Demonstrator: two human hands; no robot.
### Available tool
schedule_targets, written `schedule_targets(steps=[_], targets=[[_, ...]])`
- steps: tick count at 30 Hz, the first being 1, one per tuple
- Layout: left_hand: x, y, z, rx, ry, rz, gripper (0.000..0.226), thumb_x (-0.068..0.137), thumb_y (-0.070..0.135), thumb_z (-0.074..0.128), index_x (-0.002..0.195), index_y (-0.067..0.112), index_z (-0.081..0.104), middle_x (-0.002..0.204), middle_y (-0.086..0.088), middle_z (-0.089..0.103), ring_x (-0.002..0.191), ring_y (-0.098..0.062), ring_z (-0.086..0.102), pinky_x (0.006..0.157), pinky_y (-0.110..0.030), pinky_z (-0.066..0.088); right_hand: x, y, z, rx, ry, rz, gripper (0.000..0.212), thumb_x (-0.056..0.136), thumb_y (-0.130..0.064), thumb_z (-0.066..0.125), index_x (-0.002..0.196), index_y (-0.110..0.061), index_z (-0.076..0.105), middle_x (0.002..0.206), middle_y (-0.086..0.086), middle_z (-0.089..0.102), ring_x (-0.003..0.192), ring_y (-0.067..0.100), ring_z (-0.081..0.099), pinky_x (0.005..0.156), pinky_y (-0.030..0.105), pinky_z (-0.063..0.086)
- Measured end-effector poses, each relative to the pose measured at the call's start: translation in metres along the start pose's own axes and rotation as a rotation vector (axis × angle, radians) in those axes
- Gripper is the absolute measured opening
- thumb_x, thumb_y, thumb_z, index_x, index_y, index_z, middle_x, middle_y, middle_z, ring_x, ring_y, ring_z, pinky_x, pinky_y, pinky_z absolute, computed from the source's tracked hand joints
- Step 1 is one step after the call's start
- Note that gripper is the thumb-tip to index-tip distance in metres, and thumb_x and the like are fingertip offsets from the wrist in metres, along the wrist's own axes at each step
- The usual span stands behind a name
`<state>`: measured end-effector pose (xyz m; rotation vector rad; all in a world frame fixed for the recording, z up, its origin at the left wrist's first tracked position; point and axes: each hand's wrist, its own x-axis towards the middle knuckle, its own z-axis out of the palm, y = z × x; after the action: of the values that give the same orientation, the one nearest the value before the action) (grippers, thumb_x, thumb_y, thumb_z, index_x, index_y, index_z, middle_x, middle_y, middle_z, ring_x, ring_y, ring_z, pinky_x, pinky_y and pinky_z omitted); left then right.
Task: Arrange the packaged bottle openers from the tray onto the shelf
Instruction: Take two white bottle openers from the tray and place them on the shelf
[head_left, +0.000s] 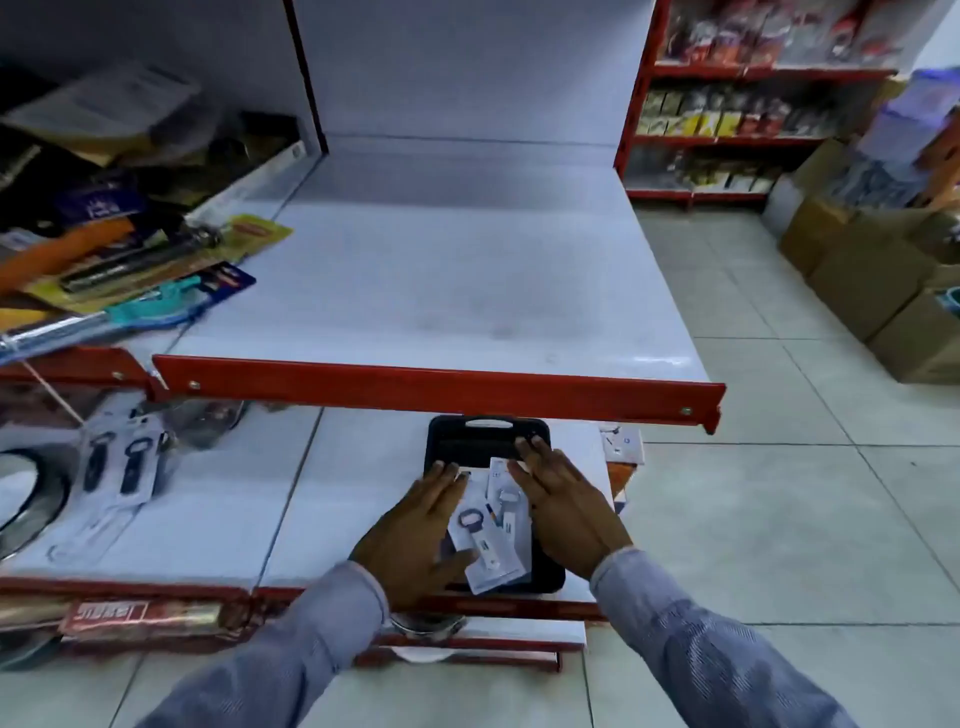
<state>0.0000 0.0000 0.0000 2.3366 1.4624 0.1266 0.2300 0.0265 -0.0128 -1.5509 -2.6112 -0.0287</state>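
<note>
Scene: a shop aisle, seen from above; a person in grey sleeves bends over a low shelf (363, 467) at lower centre of the frame.
Tray: a black tray (485, 441) sits on that shelf, bottle opener packs (491, 540) heaped on it.
Hands: left hand (415, 535) and right hand (563, 504) lie flat on the heap, fingers spread wide, gripping nothing yet.
Progress: barely begun, it seems; the wide upper shelf (467, 291) is bare (similar packs (122, 462) lie at left centre).
</note>
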Motion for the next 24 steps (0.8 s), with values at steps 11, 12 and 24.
schedule_targets(steps=[11,12,24], targets=[[0.088,-0.015,0.010,0.018,-0.558,-0.123,0.133,0.055,0.075,0.076,0.154,0.016,0.009,0.158,-0.011,0.035,0.137,-0.030,0.045,0.111,-0.043,0.045,0.091,0.018,0.032,-0.016,-0.632,0.131,0.082,0.087,-0.015,0.065,0.152,-0.006,0.016,0.155,0.020,0.029,0.140,0.037,0.036,0.109,0.052,0.041],[0.090,-0.015,0.014,0.013,-0.560,-0.132,0.133,0.053,0.076,0.077,0.152,0.015,0.013,0.155,-0.012,0.040,0.134,-0.030,0.048,0.109,-0.043,0.047,0.092,0.017,0.036,-0.027,-0.612,0.131,0.076,0.089,-0.012,0.062,0.152,-0.007,0.019,0.151,0.020,0.034,0.136,0.039,0.040,0.106,0.052,0.043],[0.083,-0.034,-0.020,-0.429,-0.047,-0.263,0.078,0.058,0.025,0.094,0.125,0.013,0.056,0.114,-0.002,0.059,0.096,-0.013,0.059,0.076,-0.010,0.047,0.086,0.028,0.006,0.280,-0.387,0.191,0.067,0.054,-0.019,0.087,0.116,-0.017,0.061,0.119,0.005,0.065,0.111,0.029,0.062,0.090,0.041,0.055]])
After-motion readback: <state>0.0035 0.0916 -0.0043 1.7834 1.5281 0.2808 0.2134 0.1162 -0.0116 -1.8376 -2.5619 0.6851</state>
